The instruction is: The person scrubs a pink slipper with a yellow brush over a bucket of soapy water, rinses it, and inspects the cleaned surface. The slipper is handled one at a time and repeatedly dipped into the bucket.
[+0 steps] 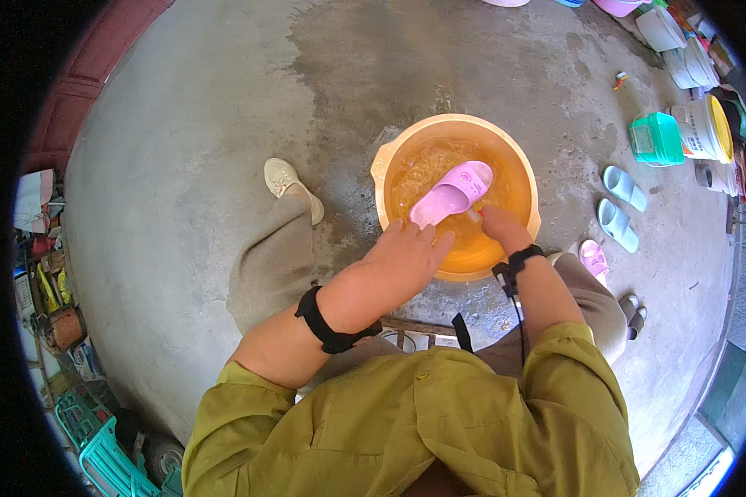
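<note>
An orange plastic basin (455, 118) with water in it stands on the concrete floor before me. Over the water lies a pink slipper (451, 191), tilted, its heel end towards me. My left hand (410, 248) is at the basin's near left rim, fingers spread at the slipper's heel; whether it grips the heel is unclear. At the right inside of the basin, my right hand (503, 227) has its fingers curled around a small brush (474, 215), of which only a pale part and a bit of red show beside the slipper.
To the right stand blue slippers (618, 225), another pink slipper (594, 258) and dark slippers (634, 315). Farther off are a teal bucket (656, 140), a white bucket with a yellow rim (699, 130) and a small brush (620, 79) on the floor. Teal plastic chairs (109, 453) are at lower left.
</note>
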Tool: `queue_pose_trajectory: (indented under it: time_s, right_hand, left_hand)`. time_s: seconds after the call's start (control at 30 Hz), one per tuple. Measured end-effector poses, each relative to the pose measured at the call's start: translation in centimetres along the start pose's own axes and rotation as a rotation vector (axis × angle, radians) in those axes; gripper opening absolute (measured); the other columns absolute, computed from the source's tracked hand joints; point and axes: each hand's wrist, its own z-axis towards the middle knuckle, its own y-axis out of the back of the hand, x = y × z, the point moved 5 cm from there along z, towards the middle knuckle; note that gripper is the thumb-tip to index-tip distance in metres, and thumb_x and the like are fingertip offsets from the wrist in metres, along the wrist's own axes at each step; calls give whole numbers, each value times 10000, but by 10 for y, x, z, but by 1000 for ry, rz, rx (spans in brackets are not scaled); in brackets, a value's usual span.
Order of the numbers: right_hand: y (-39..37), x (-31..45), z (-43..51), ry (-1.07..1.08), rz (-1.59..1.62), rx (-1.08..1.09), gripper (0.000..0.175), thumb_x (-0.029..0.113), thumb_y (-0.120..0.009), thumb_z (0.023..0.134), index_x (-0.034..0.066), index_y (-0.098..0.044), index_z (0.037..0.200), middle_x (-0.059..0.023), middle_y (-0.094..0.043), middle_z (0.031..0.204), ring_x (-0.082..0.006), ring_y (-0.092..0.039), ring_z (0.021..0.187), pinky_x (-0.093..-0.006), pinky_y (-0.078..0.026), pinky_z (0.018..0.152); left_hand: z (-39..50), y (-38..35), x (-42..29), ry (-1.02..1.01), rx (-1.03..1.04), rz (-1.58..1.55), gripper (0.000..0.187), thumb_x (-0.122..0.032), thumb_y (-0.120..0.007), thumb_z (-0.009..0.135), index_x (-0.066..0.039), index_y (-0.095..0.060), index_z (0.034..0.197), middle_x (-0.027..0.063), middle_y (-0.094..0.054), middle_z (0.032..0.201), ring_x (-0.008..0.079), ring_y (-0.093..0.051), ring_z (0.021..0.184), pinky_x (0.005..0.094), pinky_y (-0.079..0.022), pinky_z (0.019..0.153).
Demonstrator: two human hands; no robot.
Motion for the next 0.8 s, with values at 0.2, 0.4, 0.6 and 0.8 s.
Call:
queue_pose_trajectory:
  time_s: [0.2,0.4,0.6,0.8]
  right_hand:
    - [63,5,-143,43,64,-634,410,90,-525,867,185,-572,1263,-154,-628,982,-363,-664,827,-467,-534,764]
    - [-19,26,-208,-60,-133,-280,452,85,-533,865,132,-528,1315,-113,-575,1009,-315,-656,805,-428,-517,728]
    - [-36,37,-208,-53,59,-560,500,64,-535,849,118,-511,1345,-122,-561,1011,-318,-642,818,-439,-519,724]
    - [-36,30,-199,67,237,-892,466,63,-494,890,127,-523,1351,-141,-571,1007,-325,-651,848,-429,-541,716]
  left_hand:
    - [-5,47,-1,4,-199,-150,608,-320,-578,916,-63,-385,1432,202,-504,1359,324,-480,1281,478,-356,1074]
    - [-15,98,-23,-601,-118,-1934,934,-708,-270,922,-30,-100,1541,176,-162,1594,293,-196,1471,425,-168,1187]
    - [-36,108,-43,-863,134,-2382,1111,-864,-27,805,-36,27,1544,188,-3,1616,318,-34,1502,422,-43,1209]
    - [-47,113,-41,-1165,215,-2236,1152,-889,-13,775,-29,48,1539,197,1,1614,336,-29,1499,441,-14,1206]
